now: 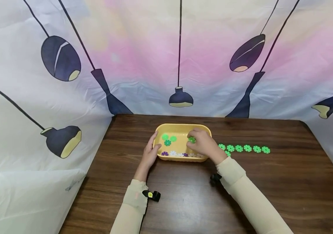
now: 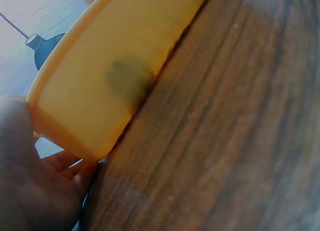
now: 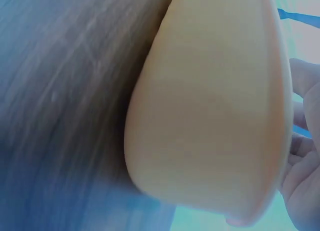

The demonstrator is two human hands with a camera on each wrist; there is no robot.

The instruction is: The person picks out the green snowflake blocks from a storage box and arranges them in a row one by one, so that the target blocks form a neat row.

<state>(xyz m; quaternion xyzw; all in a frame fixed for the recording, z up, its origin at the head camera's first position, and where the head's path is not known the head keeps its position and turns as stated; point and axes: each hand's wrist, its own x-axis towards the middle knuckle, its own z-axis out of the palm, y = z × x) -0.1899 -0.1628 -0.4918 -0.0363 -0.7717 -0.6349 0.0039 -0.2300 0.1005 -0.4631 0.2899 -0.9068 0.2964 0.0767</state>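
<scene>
A yellow plastic basin (image 1: 184, 159) stands on the table, with green, white and purple flower-shaped notched discs inside. My left hand (image 1: 150, 151) grips its left end, thumb at the rim and fingers round the outside. In the left wrist view the same hand (image 2: 35, 186) holds the basin's corner (image 2: 85, 106). Reaching over the right side, my right hand (image 1: 203, 143) has its fingertips at a green disc (image 1: 192, 139) inside and appears to pinch it. From the right wrist view, the basin wall (image 3: 210, 116) hides the fingertips; the hand (image 3: 305, 176) shows beyond the rim.
Right of the basin, several green discs (image 1: 247, 148) lie in a row on the brown wooden table (image 1: 272, 182). One more disc (image 1: 227, 153) lies just in front of the row. A cloth (image 1: 154, 58) printed with lamps hangs behind the table.
</scene>
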